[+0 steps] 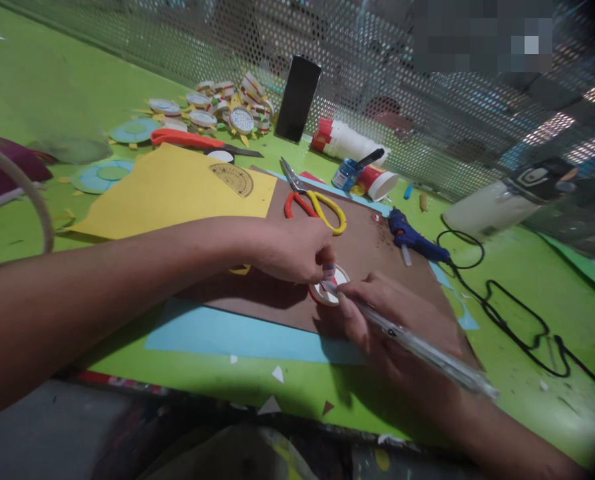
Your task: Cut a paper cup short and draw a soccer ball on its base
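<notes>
My left hand (290,250) is closed, its fingertips pinching a small white round piece with a red rim (327,292) that rests on a brown paper sheet (362,247). My right hand (387,320) grips a clear pen (422,350), its tip touching the round piece's edge. Under the brown sheet lies a light blue sheet (237,333), with a yellow sheet (172,193) to the left.
Red-and-yellow scissors (315,203) and a blue glue gun (415,240) with a black cord (517,327) lie behind my hands. Orange-handled scissors (192,140), several round paper decorations (227,107), a black box (297,99), paper cups (352,143) and a white bottle (497,203) stand before a mesh wall.
</notes>
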A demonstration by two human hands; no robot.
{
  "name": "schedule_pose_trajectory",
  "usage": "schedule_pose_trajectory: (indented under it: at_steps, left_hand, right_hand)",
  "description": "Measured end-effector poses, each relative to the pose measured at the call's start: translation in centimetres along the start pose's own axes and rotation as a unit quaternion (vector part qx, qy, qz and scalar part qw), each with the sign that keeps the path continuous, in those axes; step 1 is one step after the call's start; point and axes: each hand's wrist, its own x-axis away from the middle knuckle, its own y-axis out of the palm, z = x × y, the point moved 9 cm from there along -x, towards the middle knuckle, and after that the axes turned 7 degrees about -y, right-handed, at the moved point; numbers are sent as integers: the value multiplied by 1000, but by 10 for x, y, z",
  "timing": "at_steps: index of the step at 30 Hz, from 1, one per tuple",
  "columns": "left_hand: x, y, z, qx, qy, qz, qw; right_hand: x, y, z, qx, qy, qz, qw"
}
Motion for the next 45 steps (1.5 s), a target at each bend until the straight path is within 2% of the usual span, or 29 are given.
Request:
schedule_pose_trajectory:
  at_steps: [4,11,19,25,33,45]
  left_hand:
    - [0,0,1,-2,1,0,1000]
    - [1,0,2,1,13,8,1000]
    - [1,1,2,-3,9,13,1000]
    - [2,1,1,7,-2,15,1000]
    - [2,1,1,1,1,22,1000]
    - [2,0,2,1,-11,20,1000]
  right_hand:
    - [2,-4,-2,-12,-14,36,999]
    - [5,2,3,-14,11,5,1000]
    - [4,0,2,-24,4,27,999]
    - [13,-5,2,-66,-10,86,994]
    - [11,-2,4,-58,22,42,997]
    - [10,-8,1,-48,2,60,997]
